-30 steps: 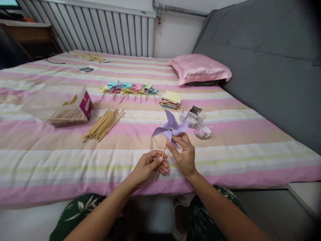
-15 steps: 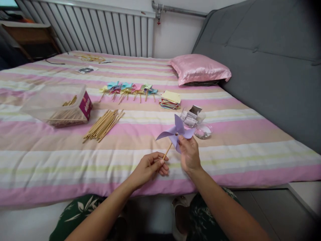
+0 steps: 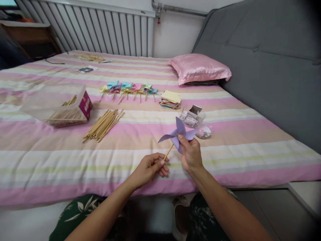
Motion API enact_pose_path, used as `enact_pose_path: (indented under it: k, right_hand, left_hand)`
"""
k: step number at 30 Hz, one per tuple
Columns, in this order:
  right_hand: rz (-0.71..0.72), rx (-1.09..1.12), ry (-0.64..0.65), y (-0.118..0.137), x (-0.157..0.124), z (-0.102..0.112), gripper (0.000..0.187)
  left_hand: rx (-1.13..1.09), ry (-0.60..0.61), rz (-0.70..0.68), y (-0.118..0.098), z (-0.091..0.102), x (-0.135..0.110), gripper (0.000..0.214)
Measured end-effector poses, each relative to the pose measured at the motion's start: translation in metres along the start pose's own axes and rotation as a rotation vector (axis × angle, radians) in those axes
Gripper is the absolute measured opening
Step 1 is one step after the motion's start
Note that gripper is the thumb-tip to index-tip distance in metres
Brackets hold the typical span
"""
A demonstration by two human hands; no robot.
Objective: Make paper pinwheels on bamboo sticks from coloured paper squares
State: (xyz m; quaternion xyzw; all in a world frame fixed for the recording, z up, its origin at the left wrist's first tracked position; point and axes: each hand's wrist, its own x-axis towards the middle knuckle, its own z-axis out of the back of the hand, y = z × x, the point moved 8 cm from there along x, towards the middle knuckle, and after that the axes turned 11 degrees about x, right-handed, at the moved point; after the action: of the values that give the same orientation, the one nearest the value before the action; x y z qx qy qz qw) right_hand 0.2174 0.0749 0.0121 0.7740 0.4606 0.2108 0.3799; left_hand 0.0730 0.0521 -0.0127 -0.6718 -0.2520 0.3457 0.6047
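Observation:
A purple paper pinwheel (image 3: 173, 135) on a thin wooden stick is held above the front of the bed. My left hand (image 3: 152, 167) pinches the lower end of the stick between thumb and fingers. Over the pinwheel's middle lies the thumb of my right hand (image 3: 192, 152), whose fingers are behind the blades, so the centre is covered. Just beyond my right hand are an open clear container (image 3: 192, 118) with small packets and a round clear lid (image 3: 203, 131) with small metal pieces in it.
A bundle of wooden sticks (image 3: 104, 125) lies left of my hands, beside a clear plastic box (image 3: 67, 113) holding more. Farther back are several finished pinwheels (image 3: 126, 87), a stack of coloured paper (image 3: 170, 99) and a pink pillow (image 3: 200, 69) against the grey headboard (image 3: 263, 67).
The pinwheel has shifted slightly right and down. My right thumb has moved onto its centre, covering the fastener that showed before. My left hand keeps its hold on the stick.

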Motion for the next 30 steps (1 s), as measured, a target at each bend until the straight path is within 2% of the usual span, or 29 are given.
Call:
enact_pose_path:
  k: [16, 19, 24, 30]
  right_hand:
    - [0.002, 0.025, -0.011, -0.002, 0.002, 0.001, 0.023]
    - [0.001, 0.018, 0.037, -0.004, 0.002, -0.002, 0.023]
    - [-0.002, -0.023, 0.218, -0.004, -0.005, -0.015, 0.024]
    - [-0.09, -0.12, 0.259, -0.015, -0.009, -0.013, 0.018]
  left_hand:
    - [0.009, 0.013, 0.014, 0.002, -0.001, 0.001, 0.029]
    - [-0.007, -0.004, 0.005, 0.001, 0.001, 0.001, 0.029]
    - [-0.072, -0.104, -0.013, -0.001, 0.01, 0.002, 0.028]
    - [-0.133, -0.186, -0.018, -0.004, 0.018, 0.001, 0.028]
